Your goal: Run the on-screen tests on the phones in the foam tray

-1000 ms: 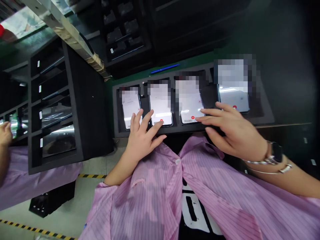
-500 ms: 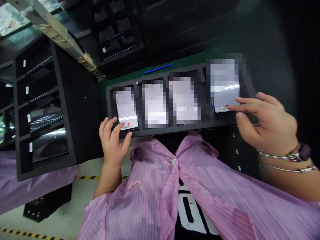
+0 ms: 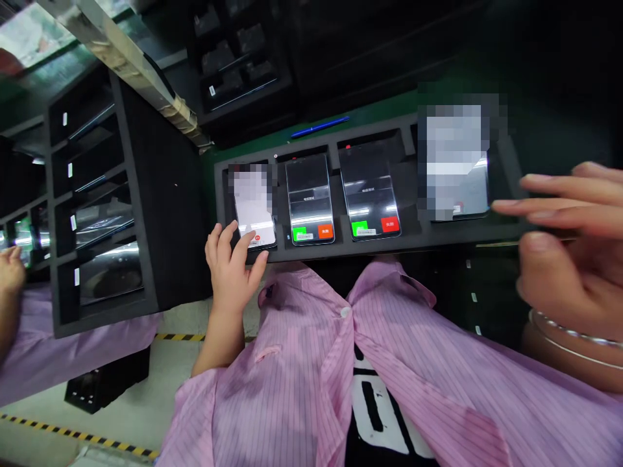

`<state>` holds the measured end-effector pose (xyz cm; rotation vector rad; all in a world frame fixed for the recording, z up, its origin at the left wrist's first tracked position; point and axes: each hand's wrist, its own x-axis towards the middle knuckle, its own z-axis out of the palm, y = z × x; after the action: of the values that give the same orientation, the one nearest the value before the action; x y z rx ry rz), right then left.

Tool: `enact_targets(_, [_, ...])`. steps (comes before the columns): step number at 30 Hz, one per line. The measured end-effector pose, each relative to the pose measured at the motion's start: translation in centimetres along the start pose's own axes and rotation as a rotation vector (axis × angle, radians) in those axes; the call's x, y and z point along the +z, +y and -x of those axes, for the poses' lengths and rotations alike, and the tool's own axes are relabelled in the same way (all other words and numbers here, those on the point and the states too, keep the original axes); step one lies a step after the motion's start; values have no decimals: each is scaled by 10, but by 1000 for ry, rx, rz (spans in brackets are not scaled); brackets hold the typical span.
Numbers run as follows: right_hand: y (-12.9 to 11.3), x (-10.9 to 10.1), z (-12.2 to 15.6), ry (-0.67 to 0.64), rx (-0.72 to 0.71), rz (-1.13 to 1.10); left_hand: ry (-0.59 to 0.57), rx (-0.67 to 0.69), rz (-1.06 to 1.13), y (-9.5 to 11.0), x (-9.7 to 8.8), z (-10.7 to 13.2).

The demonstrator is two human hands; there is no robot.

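Several smartphones lie in a row in a black foam tray (image 3: 311, 255) in front of me. My left hand (image 3: 231, 266) is open over the lower edge of the leftmost phone (image 3: 260, 224), its index fingertip at the bottom of the lit white screen. The second phone (image 3: 310, 207) and the third phone (image 3: 370, 201) show dark screens with a green and a red button. My right hand (image 3: 579, 240) is open and somewhat blurred, with nothing in it. Its fingers point at the rightmost phone (image 3: 460, 175), just right of that phone's lower corner. Part of that screen is pixelated.
Behind the tray lies a blue pen (image 3: 320, 127). To the left stands a black slotted rack (image 3: 160, 194) holding more phones, with a post (image 3: 141, 65) rising behind it. Another person's hand (image 3: 10, 269) shows at the far left edge. A further dark tray (image 3: 233, 58) is at the back.
My right hand has moved right, away from the rightmost phone's screen. The two middle phones have gone from bright screens to dark ones with coloured buttons. Another person's hand has appeared at left.
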<state>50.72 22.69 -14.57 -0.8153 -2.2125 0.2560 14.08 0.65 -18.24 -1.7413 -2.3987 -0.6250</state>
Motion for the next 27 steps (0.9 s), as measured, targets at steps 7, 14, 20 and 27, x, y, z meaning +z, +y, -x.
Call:
enact_targets(7, [-32, 52, 1, -264, -257, -214, -32, 204, 41, 37, 13, -7])
enact_targets(14, [-39, 87, 17, -284, -258, -9, -94, 227, -4, 44, 17, -13])
enact_targets(20, [-46, 84, 11, -378, -272, 103, 143, 101, 105, 9, -4, -2])
enact_targets(27, [-4, 52, 20, -169, -118, 101, 60, -18, 102, -10, 5, 13])
